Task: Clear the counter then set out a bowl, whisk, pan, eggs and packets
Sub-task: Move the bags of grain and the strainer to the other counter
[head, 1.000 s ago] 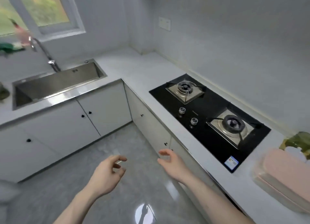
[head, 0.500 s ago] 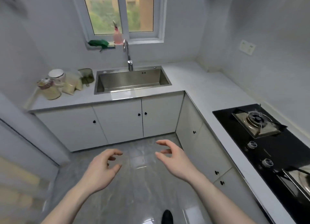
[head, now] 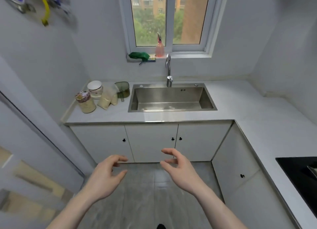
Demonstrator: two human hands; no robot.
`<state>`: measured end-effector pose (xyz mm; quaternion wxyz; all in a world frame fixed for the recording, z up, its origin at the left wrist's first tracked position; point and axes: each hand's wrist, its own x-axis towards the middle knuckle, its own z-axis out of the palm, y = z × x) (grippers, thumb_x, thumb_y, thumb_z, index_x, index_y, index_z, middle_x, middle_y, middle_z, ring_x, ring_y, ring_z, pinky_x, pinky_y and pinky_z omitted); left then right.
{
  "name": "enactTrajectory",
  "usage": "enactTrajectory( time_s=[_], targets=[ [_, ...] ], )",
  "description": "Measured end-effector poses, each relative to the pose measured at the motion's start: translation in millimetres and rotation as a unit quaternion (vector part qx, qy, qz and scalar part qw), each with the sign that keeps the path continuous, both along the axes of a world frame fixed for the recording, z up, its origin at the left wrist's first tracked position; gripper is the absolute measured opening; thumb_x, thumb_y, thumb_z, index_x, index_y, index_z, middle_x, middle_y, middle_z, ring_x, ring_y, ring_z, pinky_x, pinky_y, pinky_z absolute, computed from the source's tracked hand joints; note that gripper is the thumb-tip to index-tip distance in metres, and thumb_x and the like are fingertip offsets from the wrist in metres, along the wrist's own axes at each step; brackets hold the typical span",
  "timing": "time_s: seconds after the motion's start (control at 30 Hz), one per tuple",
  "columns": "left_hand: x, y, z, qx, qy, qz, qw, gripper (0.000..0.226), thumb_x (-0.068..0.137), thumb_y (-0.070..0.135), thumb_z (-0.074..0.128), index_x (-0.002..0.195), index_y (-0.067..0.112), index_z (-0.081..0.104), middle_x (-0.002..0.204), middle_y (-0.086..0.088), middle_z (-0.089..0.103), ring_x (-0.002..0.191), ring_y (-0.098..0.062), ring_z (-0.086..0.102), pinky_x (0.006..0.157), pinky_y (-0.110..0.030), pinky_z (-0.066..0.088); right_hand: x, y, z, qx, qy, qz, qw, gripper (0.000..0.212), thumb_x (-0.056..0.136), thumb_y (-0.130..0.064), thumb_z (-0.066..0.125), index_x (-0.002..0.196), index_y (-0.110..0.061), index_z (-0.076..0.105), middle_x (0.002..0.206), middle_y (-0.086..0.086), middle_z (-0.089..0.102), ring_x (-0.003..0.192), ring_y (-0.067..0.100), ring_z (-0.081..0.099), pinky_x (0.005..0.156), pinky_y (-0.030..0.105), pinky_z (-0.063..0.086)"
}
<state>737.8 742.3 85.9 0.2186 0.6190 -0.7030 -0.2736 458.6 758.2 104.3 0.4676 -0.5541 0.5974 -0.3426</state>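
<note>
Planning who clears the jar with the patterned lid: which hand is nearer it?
Left. The left hand hangs below the jar, nearly under it; the right hand is farther right, below the sink.

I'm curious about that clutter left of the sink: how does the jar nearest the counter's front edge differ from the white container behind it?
The front jar is see-through, filled with pale grainy stuff and topped by a patterned lid. The white container is opaque, with a plain white top and a decorated band. The jar looks taller; the container squatter. Both stand upright on the counter, untouched by either hand.
</note>
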Motion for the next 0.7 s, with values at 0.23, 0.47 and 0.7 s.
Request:
enactTrajectory(
  time_s=[0.23,0.47,0.7],
  targets=[
    [34,-91,8,0.008,0.016,0.065,0.998,0.032,0.089,0.027,0.072,0.114,0.043,0.061,0.125,0.031,0.056,0.104,0.004,0.059,0.087,-0.022,0.048,28,-123,4,0.019,-0.006,0.043,0.999,0.033,0.092,-0.033,0.063,0.123,-0.045,0.058,0.128,-0.029,0.057,0.111,-0.013,0.055,0.073,0.009,0.046],
    [82,-160,-5,0.027,0.040,0.123,0.991,0.034,0.086,0.024,0.075,0.110,0.045,0.062,0.124,0.029,0.059,0.103,0.003,0.060,0.085,-0.023,0.050,72,-213,8,0.032,-0.002,0.088,0.996,0.035,0.093,-0.033,0.063,0.124,-0.048,0.058,0.125,-0.020,0.059,0.113,-0.012,0.054,0.069,0.007,0.049],
    [139,-271,-12,0.048,0.049,0.124,0.990,0.032,0.089,0.029,0.072,0.113,0.047,0.060,0.122,0.030,0.056,0.105,0.005,0.057,0.085,-0.020,0.048,115,-309,2,0.014,0.014,0.069,0.997,0.033,0.093,-0.030,0.064,0.122,-0.045,0.059,0.126,-0.033,0.057,0.110,-0.012,0.056,0.076,0.005,0.046]
  ],
)
